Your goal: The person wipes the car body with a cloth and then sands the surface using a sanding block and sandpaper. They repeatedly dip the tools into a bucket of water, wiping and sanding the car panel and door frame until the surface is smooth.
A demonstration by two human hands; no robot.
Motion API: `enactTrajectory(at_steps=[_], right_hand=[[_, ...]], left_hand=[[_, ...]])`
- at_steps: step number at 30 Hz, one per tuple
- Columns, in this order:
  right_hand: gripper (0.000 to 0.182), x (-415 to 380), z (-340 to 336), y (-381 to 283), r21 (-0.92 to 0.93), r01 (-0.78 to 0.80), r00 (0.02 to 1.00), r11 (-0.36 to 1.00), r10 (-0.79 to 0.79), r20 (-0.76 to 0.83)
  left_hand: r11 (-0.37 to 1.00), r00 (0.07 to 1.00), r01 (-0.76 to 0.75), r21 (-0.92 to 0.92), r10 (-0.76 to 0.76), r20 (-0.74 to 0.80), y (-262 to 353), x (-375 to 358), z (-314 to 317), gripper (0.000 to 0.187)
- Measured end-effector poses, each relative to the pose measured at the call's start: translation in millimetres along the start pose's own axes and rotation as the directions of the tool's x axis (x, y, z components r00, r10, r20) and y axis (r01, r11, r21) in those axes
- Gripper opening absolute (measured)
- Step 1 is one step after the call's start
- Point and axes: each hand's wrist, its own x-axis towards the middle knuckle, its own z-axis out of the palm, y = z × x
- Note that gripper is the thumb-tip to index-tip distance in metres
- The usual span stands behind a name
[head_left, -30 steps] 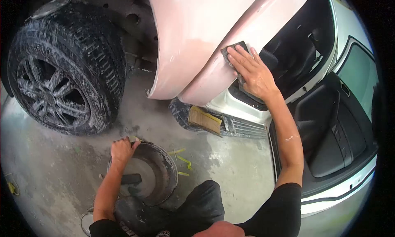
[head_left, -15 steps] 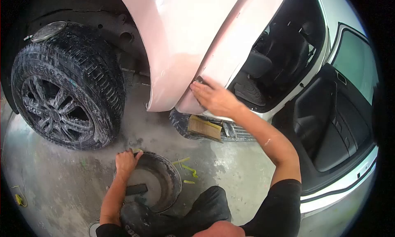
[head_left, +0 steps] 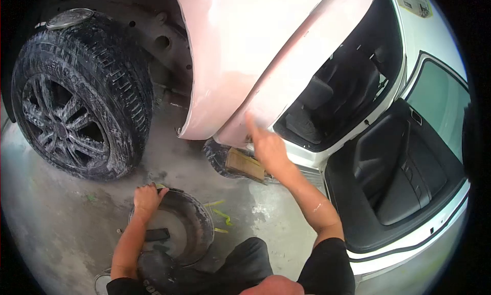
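Observation:
My left hand [head_left: 147, 200] grips the rim of a round dark bucket [head_left: 202, 208], thumb on the inner side. A bit of yellow shows beside its fingers. In the bucket, a dark rectangular block [head_left: 157, 234] rests at the murky grey water. My right hand [head_left: 269, 147] is at the lower end of a pinkish, dull-surfaced car panel [head_left: 286, 85]. Its index finger points up along the panel, slightly blurred, while the other fingers are curled. Something small and dark shows at those curled fingers; I cannot tell what it is.
A dusty wheel [head_left: 66, 121] stands at the left with a round lid [head_left: 69, 18] on its tyre. A wooden block [head_left: 245, 164] lies below the panel. Yellow tape strips [head_left: 222, 216] are on the floor. The car door [head_left: 404, 177] hangs open at the right.
My right hand has slid down the panel, going from flat fingers to an outstretched index finger. The view has shifted somewhat. My left hand stays on the bucket rim.

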Motion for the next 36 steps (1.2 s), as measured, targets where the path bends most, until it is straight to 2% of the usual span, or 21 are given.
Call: enactTrajectory(at_steps=[3, 6, 7, 8, 10, 12, 13, 14, 15, 16, 17, 18, 20, 22, 23, 25, 26, 28, 32, 34, 36], right_hand=[[0.082, 28, -28, 5, -0.183, -0.070, 0.976, 0.981, 0.029, -0.216], [0.092, 29, 8, 4, -0.391, -0.070, 0.978, 0.918, -0.014, -0.208], [0.091, 25, 22, -1, -0.406, -0.026, 0.976, 0.914, -0.063, -0.206], [0.088, 17, 34, -7, -0.379, -0.011, 0.998, 0.925, -0.013, -0.062], [0.083, 2, 46, -30, -0.323, 0.007, 0.970, 0.946, 0.072, 0.231], [0.064, -28, 89, -48, 0.096, 0.165, 0.951, 0.982, -0.184, 0.249], [0.041, -40, 88, -78, 0.336, 0.189, 0.898, 0.923, -0.301, 0.320], [0.030, -52, 86, -108, 0.557, 0.146, 0.826, 0.817, -0.411, 0.385], [0.034, -65, 126, -139, 0.689, 0.155, 0.725, 0.708, -0.556, 0.408], [0.031, -83, 142, -182, 0.811, 0.106, 0.789, 0.576, -0.545, 0.284], [0.034, -95, 176, -222, 0.785, 0.035, 0.732, 0.618, -0.551, 0.401], [0.037, -101, 216, -255, 0.802, 0.132, 0.657, 0.583, -0.657, 0.369], [0.041, -105, 257, -325, 0.732, -0.064, 0.557, 0.678, -0.584, 0.590], [0.048, -123, 297, -376, 0.921, 0.040, 0.825, 0.387, -0.533, 0.188], [0.048, -137, 315, -401, 0.927, 0.004, 0.811, 0.376, -0.544, 0.217], [0.048, -156, 329, -433, 0.840, -0.154, 0.624, 0.520, -0.609, 0.491], [0.049, -167, 337, -444, 0.818, -0.174, 0.571, 0.548, -0.620, 0.538], [0.049, -184, 346, -455, 0.786, -0.195, 0.505, 0.587, -0.627, 0.593], [0.050, -177, 361, -447, 0.757, -0.188, 0.458, 0.625, -0.626, 0.631], [0.051, -155, 361, -418, 0.745, -0.168, 0.419, 0.645, -0.637, 0.647], [0.051, -125, 325, -356, 0.771, -0.170, 0.398, 0.614, -0.673, 0.624]], left_hand=[[1.000, 0.999, -0.016, -0.020, 0.015, -0.029, -1, -2, 2, 0.063], [0.999, 1.000, -0.007, -0.034, 0.006, -0.031, 0, -4, -4, 0.063], [0.999, 1.000, -0.002, -0.048, 0.000, -0.027, 0, -3, -3, 0.063], [0.998, 1.000, 0.001, -0.061, -0.002, -0.023, 0, -3, -3, 0.063], [0.996, 0.999, 0.001, -0.092, -0.005, -0.036, -1, -4, -1, 0.064], [0.991, 0.998, -0.004, -0.132, -0.004, -0.064, -1, -6, 2, 0.066], [0.991, 0.999, 0.000, -0.136, -0.006, -0.049, -1, -7, 2, 0.066], [0.991, 0.999, 0.001, -0.136, -0.006, -0.037, -1, -6, 0, 0.066], [0.991, 1.000, 0.004, -0.136, -0.008, -0.026, -1, -6, -1, 0.066], [0.991, 1.000, 0.009, -0.134, -0.012, -0.019, 0, -5, 0, 0.066], [0.991, 1.000, 0.013, -0.132, -0.015, -0.012, 0, -5, 0, 0.066], [0.992, 1.000, 0.016, -0.125, -0.017, -0.005, 0, -4, 0, 0.067], [0.997, 0.999, 0.029, -0.076, -0.028, 0.015, 2, -6, -6, 0.065], [0.997, 0.999, 0.040, -0.063, -0.038, 0.039, 5, -5, -8, 0.064], [0.996, 0.998, 0.046, -0.075, -0.042, 0.055, 6, -4, -9, 0.064], [0.994, 0.998, 0.042, -0.098, -0.037, 0.057, 2, -5, -6, 0.065], [0.993, 0.999, 0.033, -0.115, -0.028, 0.038, 0, -5, -2, 0.067], [0.991, 0.999, 0.031, -0.133, -0.026, 0.046, 0, -6, -2, 0.068], [0.996, 0.997, 0.037, -0.080, -0.032, 0.068, -1, -4, -3, 0.066], [0.998, 0.998, 0.029, -0.060, -0.025, 0.060, 4, -2, -1, 0.064], [0.998, 0.997, 0.028, -0.063, -0.023, 0.072, 3, -3, -1, 0.064]])
